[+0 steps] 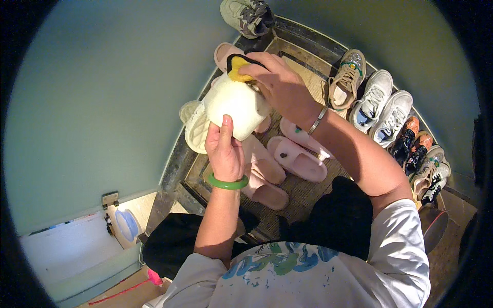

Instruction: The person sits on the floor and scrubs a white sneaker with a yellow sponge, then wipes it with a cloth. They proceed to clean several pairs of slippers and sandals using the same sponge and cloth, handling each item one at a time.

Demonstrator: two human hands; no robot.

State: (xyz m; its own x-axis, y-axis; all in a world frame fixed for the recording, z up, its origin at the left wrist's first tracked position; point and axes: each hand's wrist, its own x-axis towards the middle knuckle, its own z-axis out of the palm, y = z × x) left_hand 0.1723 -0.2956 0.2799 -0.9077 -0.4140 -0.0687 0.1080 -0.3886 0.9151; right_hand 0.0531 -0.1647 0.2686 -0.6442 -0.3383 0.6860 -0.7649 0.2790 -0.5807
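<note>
My left hand (225, 154), a green bangle at its wrist, grips a rounded cream-white item (235, 106) that looks like a slipper or clog; the thumb lies on its near side. Above it, my right hand (273, 81) pinches a yellow cloth (239, 69) with a black edge against the item's upper end. The fingers of that hand partly hide the cloth and the far side of the item. Just left of the held item is a cream slipper sole (196, 129) with a quilted pattern; whether the two are joined, I cannot tell.
Pink slippers (298, 159) lie on a brown mat (269, 219) below my hands. Along the right wall stand white sneakers (391, 117), a beige sneaker (346, 81) and several other shoes. A grey sneaker (248, 17) sits at the far corner. A blue-grey wall (96, 115) rises at left.
</note>
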